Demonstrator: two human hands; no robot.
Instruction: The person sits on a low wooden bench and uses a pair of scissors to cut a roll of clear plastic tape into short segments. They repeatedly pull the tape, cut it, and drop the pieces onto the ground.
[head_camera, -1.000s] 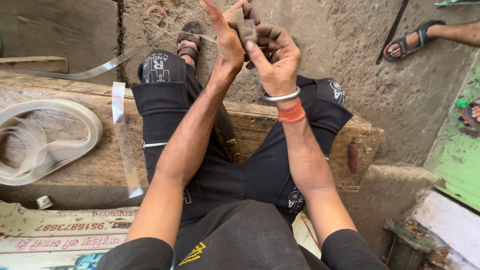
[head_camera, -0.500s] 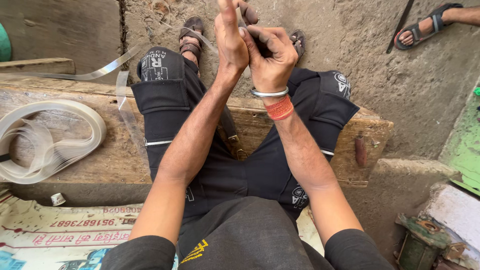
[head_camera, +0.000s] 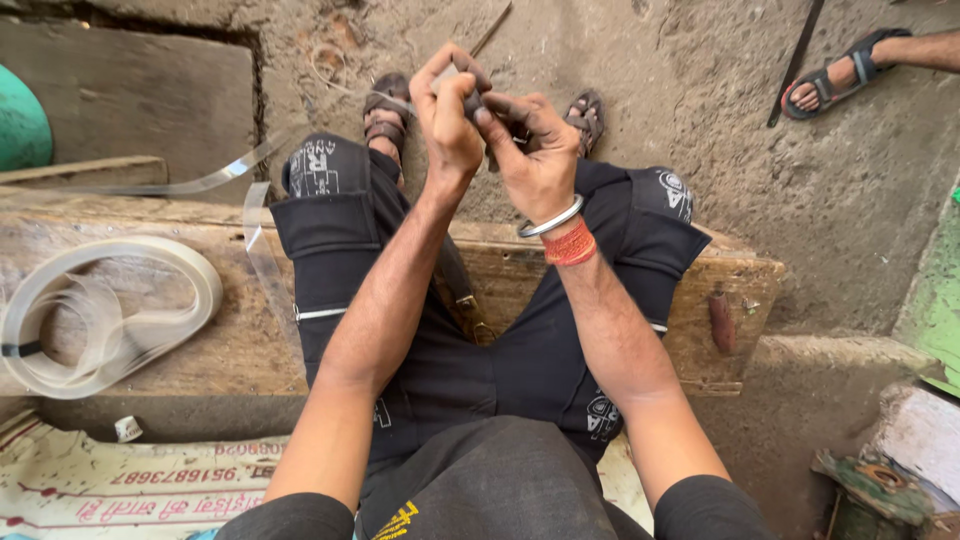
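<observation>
My left hand and my right hand are raised together in front of my knees, fingers pinched around a small greyish piece between them. A thin clear plastic strip runs from the left into my left hand's grip. The fingers hide most of the piece. A metal bangle and red thread sit on my right wrist. I sit on a worn wooden plank, legs in black trousers, feet in sandals on the dirt floor.
A coil of pale plastic strip lies on the plank at left, and a loose length curves over its edge. Another person's sandalled foot is at the top right. A rusty peg lies on the plank's right end.
Both hands stay pinched together and have shifted slightly left and lower in view. The fingers have regripped the small piece. The coil has not moved.
</observation>
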